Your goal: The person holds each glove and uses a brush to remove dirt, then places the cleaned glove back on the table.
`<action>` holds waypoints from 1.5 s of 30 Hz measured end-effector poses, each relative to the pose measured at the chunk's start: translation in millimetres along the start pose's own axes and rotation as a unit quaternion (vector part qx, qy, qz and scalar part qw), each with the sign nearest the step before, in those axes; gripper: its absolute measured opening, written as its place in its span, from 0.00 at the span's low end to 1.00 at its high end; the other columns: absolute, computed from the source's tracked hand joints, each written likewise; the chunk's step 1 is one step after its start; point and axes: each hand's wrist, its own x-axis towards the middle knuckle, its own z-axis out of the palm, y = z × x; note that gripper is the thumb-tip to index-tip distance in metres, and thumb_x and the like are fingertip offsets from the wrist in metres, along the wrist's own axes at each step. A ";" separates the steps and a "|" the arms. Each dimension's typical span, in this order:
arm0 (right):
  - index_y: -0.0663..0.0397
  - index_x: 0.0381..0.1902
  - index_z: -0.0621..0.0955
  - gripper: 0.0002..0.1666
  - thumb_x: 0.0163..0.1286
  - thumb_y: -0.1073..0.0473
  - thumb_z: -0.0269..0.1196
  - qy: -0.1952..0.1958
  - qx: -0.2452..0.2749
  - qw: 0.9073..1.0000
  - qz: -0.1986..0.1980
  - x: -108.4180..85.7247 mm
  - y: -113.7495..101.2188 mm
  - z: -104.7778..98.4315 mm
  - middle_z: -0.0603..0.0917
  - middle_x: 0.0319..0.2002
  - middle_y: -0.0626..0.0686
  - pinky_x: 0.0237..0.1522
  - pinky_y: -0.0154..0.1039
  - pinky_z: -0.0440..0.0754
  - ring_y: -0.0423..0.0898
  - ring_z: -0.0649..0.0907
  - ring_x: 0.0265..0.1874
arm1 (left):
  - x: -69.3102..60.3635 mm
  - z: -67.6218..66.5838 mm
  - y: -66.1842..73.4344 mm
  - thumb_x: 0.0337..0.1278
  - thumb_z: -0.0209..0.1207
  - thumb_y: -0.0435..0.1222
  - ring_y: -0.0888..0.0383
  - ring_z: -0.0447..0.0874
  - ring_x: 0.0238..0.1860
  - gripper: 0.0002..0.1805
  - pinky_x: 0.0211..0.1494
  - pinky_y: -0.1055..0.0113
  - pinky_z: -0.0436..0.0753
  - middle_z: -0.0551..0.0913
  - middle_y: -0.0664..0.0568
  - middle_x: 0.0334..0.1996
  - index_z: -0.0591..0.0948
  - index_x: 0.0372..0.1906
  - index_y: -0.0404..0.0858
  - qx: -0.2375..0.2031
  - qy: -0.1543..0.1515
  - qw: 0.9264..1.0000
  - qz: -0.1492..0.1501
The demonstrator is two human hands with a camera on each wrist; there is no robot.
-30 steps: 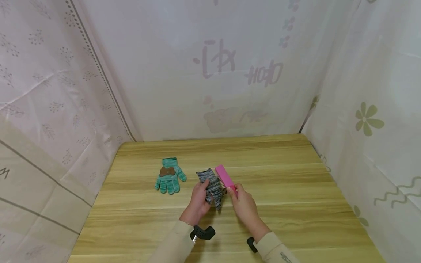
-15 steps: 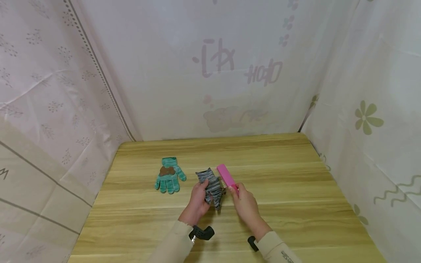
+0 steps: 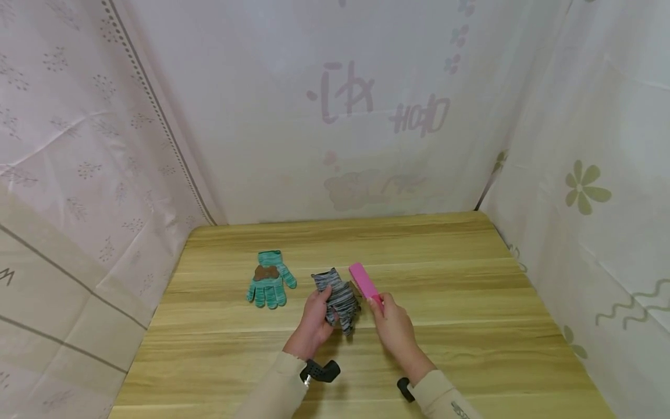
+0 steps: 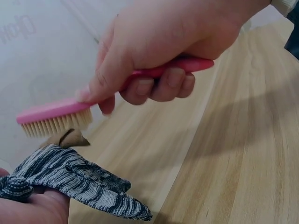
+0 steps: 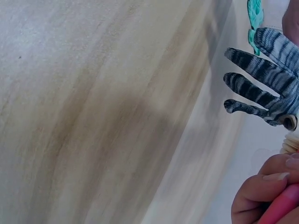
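Observation:
A grey and black striped knit glove (image 3: 341,302) is gripped by my left hand (image 3: 314,321), the thumb lying over it, above the middle of the table. Its fingers dangle toward me, and a brown patch (image 4: 72,138) sticks up from its far face in the left wrist view. My right hand (image 3: 394,329) holds a pink brush (image 3: 363,279) by the handle, fingers curled round it. The pale bristles (image 4: 53,125) point down just over the patch; whether they touch it I cannot tell. From the right wrist, the striped glove (image 5: 266,84) is only partly visible.
A green knit glove (image 3: 268,294) with a brown bow-shaped patch lies flat at the left of the wood-grain table (image 3: 445,262). Patterned cloth (image 3: 262,134) hangs behind the table and along both sides. Each wrist wears a black device (image 3: 320,370).
The brush and my right hand have shifted slightly to the right, away from the striped glove's edge. My left hand and the green glove stay practically where they were.

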 end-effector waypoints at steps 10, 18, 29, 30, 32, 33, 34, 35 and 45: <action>0.58 0.55 0.77 0.23 0.79 0.44 0.54 0.004 0.038 0.999 -0.031 0.3 -17.7 -4.1 0.74 0.23 0.49 0.19 0.37 0.66 0.43 0.68 0.18 | 1.3 3.2 2.6 0.80 0.47 0.42 0.64 0.78 0.39 0.16 0.40 0.73 0.77 0.79 0.57 0.40 0.68 0.61 0.39 -0.002 -0.010 1.000 -0.002; 0.55 0.54 0.77 0.21 0.80 0.44 0.54 -0.009 0.029 0.999 -0.027 -4.0 -19.0 0.4 0.72 0.20 0.48 0.18 0.36 0.64 0.42 0.66 0.16 | 0.7 3.4 3.0 0.80 0.47 0.42 0.60 0.81 0.48 0.22 0.52 0.66 0.82 0.80 0.53 0.49 0.64 0.70 0.39 -0.007 -0.041 0.999 -0.009; 0.59 0.56 0.76 0.24 0.80 0.44 0.53 -0.004 0.023 1.000 -0.017 -0.9 -11.4 -1.2 0.75 0.23 0.50 0.18 0.37 0.66 0.43 0.68 0.17 | 0.3 5.1 4.3 0.81 0.46 0.41 0.59 0.81 0.47 0.20 0.51 0.64 0.82 0.80 0.54 0.47 0.64 0.68 0.41 -0.017 -0.040 0.999 -0.015; 0.59 0.55 0.76 0.23 0.80 0.44 0.53 -0.002 0.022 1.000 -0.015 -0.4 -10.8 -1.6 0.75 0.23 0.50 0.19 0.37 0.66 0.44 0.68 0.17 | 0.1 5.5 4.3 0.80 0.46 0.41 0.59 0.81 0.47 0.19 0.51 0.64 0.82 0.80 0.54 0.47 0.64 0.68 0.41 -0.021 -0.039 0.999 -0.015; 0.60 0.56 0.76 0.23 0.80 0.45 0.53 0.002 0.020 1.000 -0.013 0.6 -9.0 -1.6 0.75 0.23 0.51 0.19 0.38 0.66 0.44 0.69 0.18 | 0.1 5.4 4.1 0.80 0.46 0.40 0.58 0.81 0.47 0.19 0.52 0.63 0.81 0.79 0.53 0.47 0.63 0.67 0.40 -0.029 -0.042 0.999 -0.014; 0.60 0.55 0.76 0.23 0.80 0.45 0.54 0.004 0.018 1.000 -0.010 1.0 -8.0 -1.7 0.75 0.23 0.51 0.19 0.38 0.66 0.44 0.69 0.18 | 0.0 5.4 4.2 0.80 0.45 0.40 0.57 0.80 0.47 0.19 0.52 0.62 0.81 0.79 0.53 0.46 0.63 0.67 0.40 -0.028 -0.044 0.999 -0.013; 0.60 0.56 0.76 0.24 0.80 0.45 0.54 0.005 0.016 1.000 -0.009 1.2 -7.1 -1.9 0.75 0.23 0.51 0.19 0.39 0.66 0.44 0.69 0.18 | -0.1 5.5 4.4 0.80 0.45 0.40 0.57 0.80 0.47 0.18 0.52 0.62 0.81 0.79 0.53 0.46 0.63 0.67 0.40 -0.028 -0.044 0.999 -0.014; 0.60 0.56 0.76 0.24 0.80 0.45 0.53 0.004 0.018 1.000 -0.006 1.3 -6.3 -2.1 0.75 0.23 0.51 0.20 0.39 0.66 0.45 0.69 0.18 | -0.2 5.4 4.4 0.80 0.45 0.40 0.57 0.80 0.47 0.19 0.52 0.62 0.81 0.79 0.53 0.46 0.63 0.67 0.40 -0.026 -0.046 0.999 -0.014; 0.61 0.56 0.76 0.25 0.80 0.43 0.52 0.013 -0.013 0.999 0.032 1.3 3.3 -2.8 0.74 0.22 0.51 0.17 0.40 0.65 0.46 0.70 0.16 | -1.6 2.0 4.7 0.79 0.46 0.41 0.59 0.80 0.47 0.19 0.52 0.64 0.80 0.79 0.55 0.46 0.63 0.67 0.40 -0.020 -0.051 0.998 -0.016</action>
